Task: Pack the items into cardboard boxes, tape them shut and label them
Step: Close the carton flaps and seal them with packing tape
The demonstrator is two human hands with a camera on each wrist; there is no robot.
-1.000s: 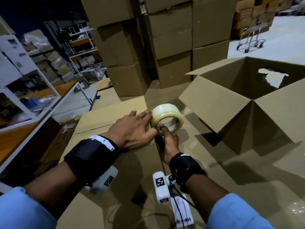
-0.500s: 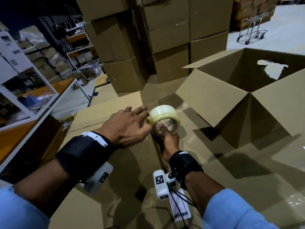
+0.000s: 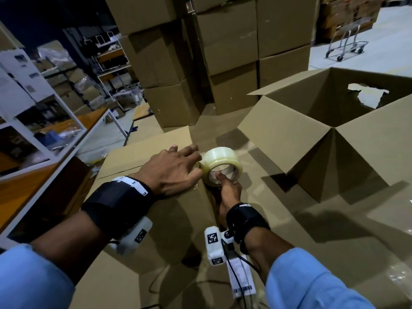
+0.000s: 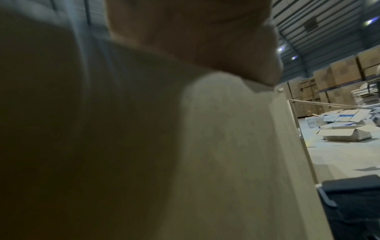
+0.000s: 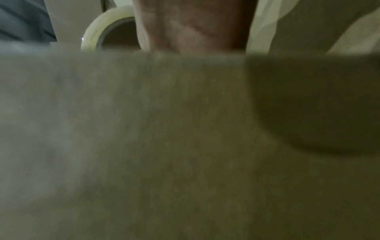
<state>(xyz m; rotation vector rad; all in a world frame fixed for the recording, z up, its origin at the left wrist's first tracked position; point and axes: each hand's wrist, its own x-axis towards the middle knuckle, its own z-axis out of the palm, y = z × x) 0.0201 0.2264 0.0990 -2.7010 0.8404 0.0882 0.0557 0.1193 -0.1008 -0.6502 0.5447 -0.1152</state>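
Nearby, open box beside tape roll.

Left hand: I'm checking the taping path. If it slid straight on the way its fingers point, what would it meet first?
The left hand lies flat on the closed box, pointing at the tape roll that the right hand holds. It would probably meet the roll first; they look nearly touching.

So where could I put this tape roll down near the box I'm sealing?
Bare cardboard lies right of the tape roll, between the closed box and the open box. The closed box's far top is bare too. Both hands crowd its near corner.
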